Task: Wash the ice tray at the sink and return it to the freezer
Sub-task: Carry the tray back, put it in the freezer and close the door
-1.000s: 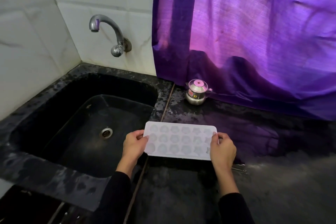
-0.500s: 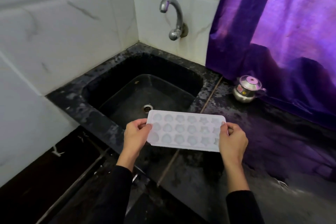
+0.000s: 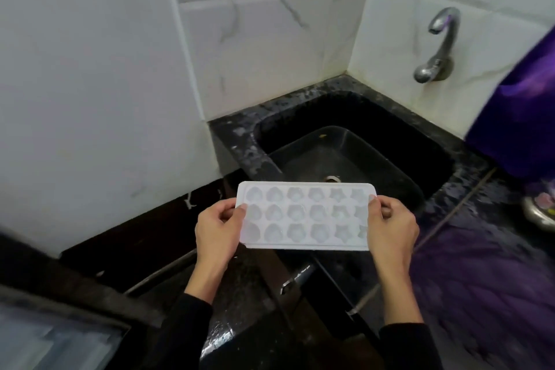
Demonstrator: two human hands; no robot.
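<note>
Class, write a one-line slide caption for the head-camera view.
Both hands, left and right, hold a white ice tray level in front of the black sink.

The tray (image 3: 304,216) covers most of the fingers (image 3: 372,198) of both hands beneath its short ends, and it also hides part of the sink (image 3: 354,135) drain. At the right edge, a steel pot (image 3: 540,213) and a purple curtain (image 3: 522,117) are cut off and blurred. A pale surface (image 3: 45,342) at bottom left is too blurred to identify.
</note>
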